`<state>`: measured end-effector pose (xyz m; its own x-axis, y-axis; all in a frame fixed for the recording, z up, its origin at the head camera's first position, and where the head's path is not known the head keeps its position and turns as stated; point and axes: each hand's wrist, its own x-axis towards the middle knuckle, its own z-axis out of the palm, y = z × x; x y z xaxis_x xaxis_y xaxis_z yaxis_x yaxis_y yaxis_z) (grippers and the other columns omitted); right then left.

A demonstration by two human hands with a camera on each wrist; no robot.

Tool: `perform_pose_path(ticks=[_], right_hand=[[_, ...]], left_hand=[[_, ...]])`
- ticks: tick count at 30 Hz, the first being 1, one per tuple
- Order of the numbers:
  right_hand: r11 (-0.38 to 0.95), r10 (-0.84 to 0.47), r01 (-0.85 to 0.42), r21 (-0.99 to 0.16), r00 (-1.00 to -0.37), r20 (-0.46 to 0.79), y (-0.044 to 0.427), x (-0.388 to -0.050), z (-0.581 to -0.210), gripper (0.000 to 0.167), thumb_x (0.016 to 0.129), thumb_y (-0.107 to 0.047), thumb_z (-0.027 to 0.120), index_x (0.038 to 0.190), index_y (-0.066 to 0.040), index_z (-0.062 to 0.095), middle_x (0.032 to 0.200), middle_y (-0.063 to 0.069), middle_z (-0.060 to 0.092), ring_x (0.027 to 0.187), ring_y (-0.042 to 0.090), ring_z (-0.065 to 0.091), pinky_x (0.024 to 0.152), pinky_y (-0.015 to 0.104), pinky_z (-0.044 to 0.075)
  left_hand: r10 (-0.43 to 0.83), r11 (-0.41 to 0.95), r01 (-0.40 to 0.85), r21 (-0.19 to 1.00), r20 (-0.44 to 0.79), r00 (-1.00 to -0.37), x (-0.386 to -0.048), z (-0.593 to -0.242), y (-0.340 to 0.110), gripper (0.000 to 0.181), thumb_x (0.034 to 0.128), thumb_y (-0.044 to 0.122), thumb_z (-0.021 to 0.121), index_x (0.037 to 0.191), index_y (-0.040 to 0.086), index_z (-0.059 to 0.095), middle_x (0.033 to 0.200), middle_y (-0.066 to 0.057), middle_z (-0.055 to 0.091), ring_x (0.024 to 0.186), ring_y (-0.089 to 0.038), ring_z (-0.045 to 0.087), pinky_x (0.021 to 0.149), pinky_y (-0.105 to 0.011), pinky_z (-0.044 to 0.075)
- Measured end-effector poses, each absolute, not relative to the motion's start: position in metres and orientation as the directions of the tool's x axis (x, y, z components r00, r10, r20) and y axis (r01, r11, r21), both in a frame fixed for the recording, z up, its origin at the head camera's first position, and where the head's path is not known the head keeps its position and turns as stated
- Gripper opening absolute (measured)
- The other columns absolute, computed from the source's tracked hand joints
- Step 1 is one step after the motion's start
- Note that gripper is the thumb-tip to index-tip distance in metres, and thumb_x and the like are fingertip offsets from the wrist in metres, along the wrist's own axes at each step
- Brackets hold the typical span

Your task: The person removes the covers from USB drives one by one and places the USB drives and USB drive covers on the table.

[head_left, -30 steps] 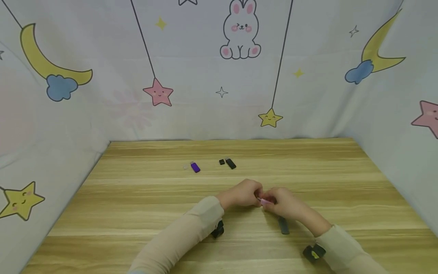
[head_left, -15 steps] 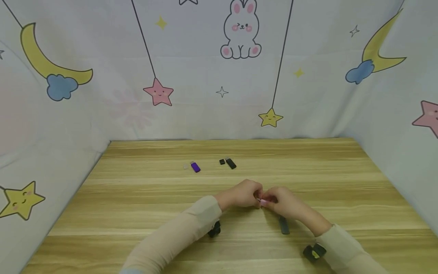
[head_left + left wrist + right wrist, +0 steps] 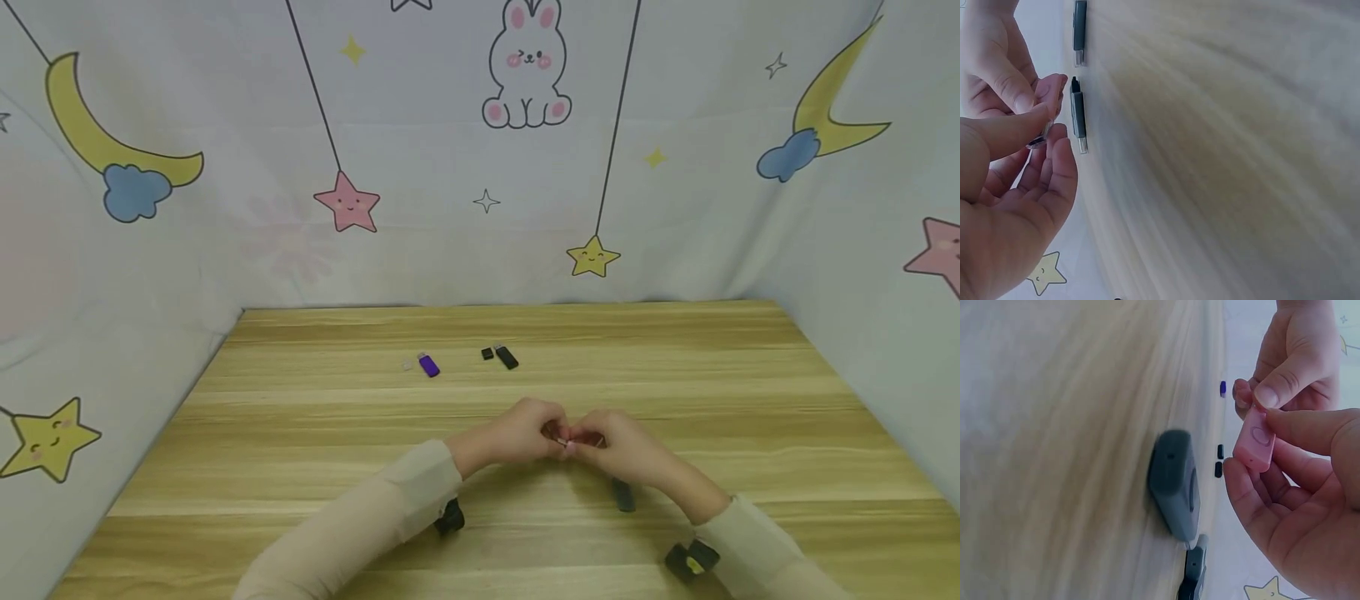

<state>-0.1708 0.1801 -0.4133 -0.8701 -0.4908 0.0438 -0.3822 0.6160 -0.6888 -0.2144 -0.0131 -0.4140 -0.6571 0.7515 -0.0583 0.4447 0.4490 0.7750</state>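
Observation:
In the head view both hands meet above the table's middle. My right hand (image 3: 622, 450) pinches a pink USB stick (image 3: 1254, 440) between thumb and fingers. Its broad pink body shows in the right wrist view. My left hand (image 3: 525, 429) has thumb and fingers at the stick's other end, pinching a small dark, shiny piece (image 3: 1038, 142), whose kind I cannot make out. Fingers cover most of where the two parts meet. A dark grey USB stick (image 3: 622, 496) lies on the table under my right hand, and a second dark stick (image 3: 1194, 569) lies near it.
Farther back on the wooden table (image 3: 300, 467) lie a purple USB stick (image 3: 429, 365) with a small pale cap (image 3: 407, 365) beside it, and a black USB stick (image 3: 507, 357) with a black cap (image 3: 487, 353). A printed cloth (image 3: 420, 258) stands behind.
My left hand and forearm have drawn a little to the left and toward me. The pink USB stick has shifted left too, and less of it shows. The other sticks have stayed put.

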Motion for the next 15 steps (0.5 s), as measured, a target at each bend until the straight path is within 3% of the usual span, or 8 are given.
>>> perform_pose_path(ticks=[15], right_hand=[[0.504, -0.518, -0.322, -0.801, -0.855, 0.017, 0.171, -0.153, -0.419, 0.023, 0.090, -0.023, 0.069, 0.103, -0.005, 0.071, 0.091, 0.000, 0.070, 0.080, 0.003, 0.059, 0.068, 0.023, 0.052]], left_hand=[[0.736, 0.394, 0.374, 0.840, -0.045, -0.675, -0.191, -0.413, -0.033, 0.007, 0.0838, 0.002, 0.072, 0.084, 0.004, 0.066, 0.078, 0.003, 0.064, 0.070, -0.001, 0.053, 0.064, -0.016, 0.047]])
